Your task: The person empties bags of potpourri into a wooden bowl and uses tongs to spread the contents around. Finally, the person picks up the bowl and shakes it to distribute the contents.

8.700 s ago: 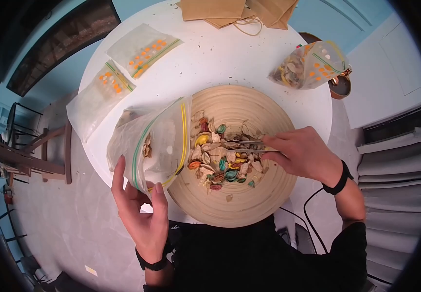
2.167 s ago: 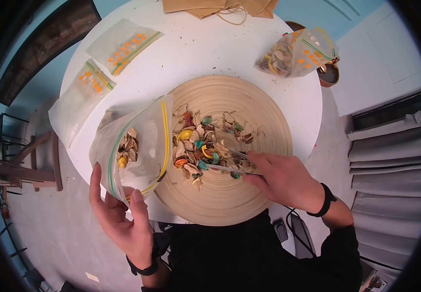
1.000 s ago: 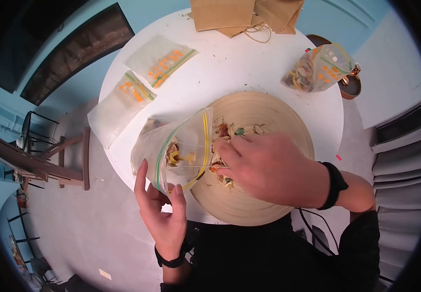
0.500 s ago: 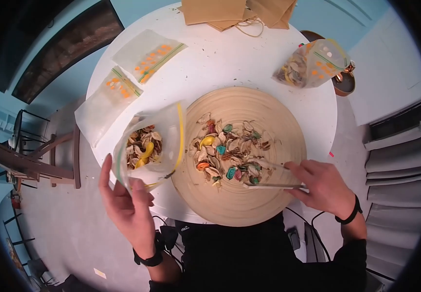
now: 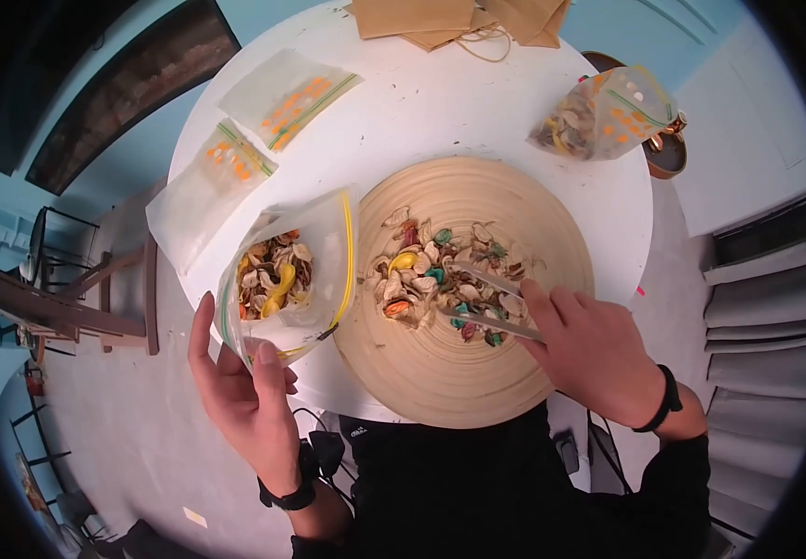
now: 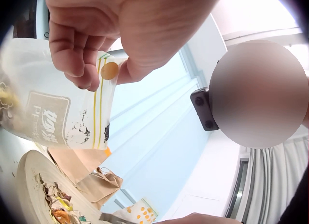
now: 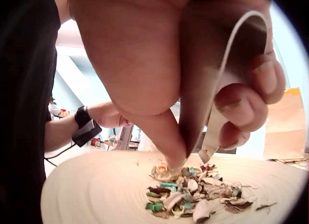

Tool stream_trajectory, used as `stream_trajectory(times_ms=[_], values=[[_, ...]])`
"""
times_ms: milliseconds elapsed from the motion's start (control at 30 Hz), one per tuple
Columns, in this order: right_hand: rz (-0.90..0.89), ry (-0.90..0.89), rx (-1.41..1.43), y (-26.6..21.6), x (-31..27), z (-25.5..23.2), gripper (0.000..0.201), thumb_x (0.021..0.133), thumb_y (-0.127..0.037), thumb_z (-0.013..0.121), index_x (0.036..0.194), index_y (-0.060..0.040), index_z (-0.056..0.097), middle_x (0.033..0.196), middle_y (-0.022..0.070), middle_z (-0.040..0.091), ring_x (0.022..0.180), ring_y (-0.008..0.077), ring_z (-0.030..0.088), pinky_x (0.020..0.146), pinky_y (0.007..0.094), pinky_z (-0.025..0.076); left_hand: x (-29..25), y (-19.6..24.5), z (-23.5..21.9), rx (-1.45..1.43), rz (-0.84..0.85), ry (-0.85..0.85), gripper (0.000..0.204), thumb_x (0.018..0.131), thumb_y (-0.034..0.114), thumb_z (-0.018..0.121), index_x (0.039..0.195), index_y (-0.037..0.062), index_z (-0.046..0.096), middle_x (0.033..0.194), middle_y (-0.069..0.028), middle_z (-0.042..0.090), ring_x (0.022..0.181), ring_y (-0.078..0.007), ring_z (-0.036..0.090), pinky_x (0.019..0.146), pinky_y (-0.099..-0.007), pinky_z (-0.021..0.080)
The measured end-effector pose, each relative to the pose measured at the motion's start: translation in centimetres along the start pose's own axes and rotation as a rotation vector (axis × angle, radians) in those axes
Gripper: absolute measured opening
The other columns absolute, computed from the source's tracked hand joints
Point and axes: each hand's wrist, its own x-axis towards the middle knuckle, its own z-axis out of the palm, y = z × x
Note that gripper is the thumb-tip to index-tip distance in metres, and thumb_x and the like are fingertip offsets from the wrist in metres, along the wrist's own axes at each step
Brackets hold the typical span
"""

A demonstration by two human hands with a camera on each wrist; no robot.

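My right hand (image 5: 598,352) grips metal tongs (image 5: 501,326), whose parted tips reach into the dried petals (image 5: 421,279) on the round wooden plate (image 5: 459,391). Yellow, teal, orange and red pieces lie among the pale ones. Left of the plate, my left hand (image 5: 254,401) pinches the lower edge of an upright clear zip bag (image 5: 328,279), its mouth facing the plate. Petals and a yellow curl fill part of that bag. In the left wrist view the thumb and fingers hold the bag (image 6: 72,103) near its yellow seal. The right wrist view has the tongs (image 7: 212,132) between thumb and fingers.
Two flat zip bags with orange dots (image 5: 212,191) (image 5: 291,98) lie at the table's upper left. A filled zip bag (image 5: 598,116) stands at the upper right, beside a brown tray (image 5: 668,158). Brown paper bags (image 5: 412,17) lie at the far edge.
Over these frames the left bag's contents have grown. Since half a second ago, the right hand has moved the tongs up and left into the petals; the left hand keeps its hold.
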Motion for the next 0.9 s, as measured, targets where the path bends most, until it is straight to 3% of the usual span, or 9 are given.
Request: stream_trajectory(times_ms=[133,200,333,500,567,633,700,833,900], values=[[-0.06,-0.015,0.021,-2.1,0.5,-1.1,0.049,0.086,-0.013,0.064,0.131,0.0039,0.055,0.085,0.0072,0.054,0.072,0.0188,0.061,0.057,0.0296,0.049,0.2,0.1,0.1,0.004,-0.006,-0.003,0.064,0.095,0.011,0.063,0.153,0.0037,0.037,0.097,-0.0097,0.071,0.068,-0.0069,0.059,0.056,-0.0206,0.045],[-0.223,0.077,0.027,-3.0,1.4,-0.3,0.05,0.084,-0.012,0.064,0.131,0.0046,0.055,0.084,0.0065,0.054,0.071,0.0184,0.061,0.057,0.029,0.048,0.4,0.1,0.0,0.012,-0.001,-0.01,0.064,0.095,0.012,0.063,0.153,0.0036,0.037,0.097,-0.0099,0.071,0.068,-0.0068,0.058,0.055,-0.0205,0.045],[-0.261,0.052,-0.089,-2.8,2.2,0.3,0.05,0.083,-0.012,0.064,0.13,0.0043,0.056,0.083,0.0056,0.053,0.071,0.0179,0.06,0.058,0.0283,0.048,0.1,0.3,0.4,0.036,0.037,0.056,0.058,0.098,0.01,0.06,0.151,0.0017,0.041,0.089,-0.007,0.065,0.061,-0.0067,0.052,0.053,-0.0208,0.042],[-0.051,-0.012,-0.154,-1.2,2.0,-0.7,0.049,0.082,-0.012,0.064,0.128,0.0043,0.058,0.085,0.0056,0.055,0.068,0.0173,0.059,0.055,0.0276,0.048,0.3,-0.2,0.2,-0.06,-0.004,-0.015,0.065,0.095,0.01,0.064,0.153,0.0014,0.035,0.102,-0.0117,0.072,0.069,-0.006,0.057,0.055,-0.0198,0.044],[-0.11,0.018,-0.14,-1.8,2.6,-1.2,0.049,0.082,-0.012,0.065,0.128,0.0042,0.058,0.084,0.0054,0.055,0.068,0.017,0.059,0.055,0.027,0.047,0.2,-0.1,0.5,-0.051,-0.01,-0.008,0.065,0.096,0.01,0.064,0.153,0.0015,0.034,0.102,-0.0112,0.071,0.07,-0.0055,0.057,0.055,-0.0194,0.044],[-0.156,0.056,-0.124,-2.7,3.3,-1.2,0.049,0.082,-0.013,0.065,0.128,0.0041,0.058,0.084,0.0052,0.055,0.067,0.0167,0.059,0.054,0.0265,0.047,0.2,-0.1,0.7,-0.026,0.016,0.033,0.059,0.097,0.01,0.06,0.151,0.0018,0.04,0.09,-0.0072,0.067,0.062,-0.0066,0.053,0.053,-0.0208,0.043],[-0.238,0.028,-0.143,-3.5,3.9,-0.8,0.049,0.081,-0.013,0.066,0.126,0.004,0.059,0.085,0.0051,0.056,0.069,0.0161,0.06,0.054,0.0256,0.048,0.1,-0.1,0.0,-0.034,-0.002,0.008,0.061,0.096,0.01,0.061,0.152,0.0017,0.037,0.094,-0.0084,0.069,0.066,-0.0058,0.055,0.054,-0.0196,0.043],[-0.217,0.026,-0.165,-2.4,3.6,-0.2,0.049,0.084,-0.016,0.066,0.128,0.0044,0.057,0.084,0.0056,0.057,0.069,0.0168,0.062,0.054,0.0275,0.048,0.0,-0.2,-0.1,-0.05,-0.034,0.012,0.064,0.096,0.007,0.062,0.153,0.0016,0.034,0.097,-0.0098,0.07,0.07,-0.0054,0.056,0.056,-0.0191,0.043],[-0.026,-0.023,-0.11,-1.5,3.0,-0.4,0.049,0.089,-0.02,0.067,0.13,0.004,0.054,0.084,0.0062,0.057,0.069,0.0188,0.063,0.054,0.0306,0.049,0.0,-0.5,0.3,-0.04,-0.008,0.016,0.062,0.096,0.008,0.061,0.152,0.0013,0.036,0.095,-0.0091,0.069,0.066,-0.0057,0.055,0.054,-0.0197,0.043]])
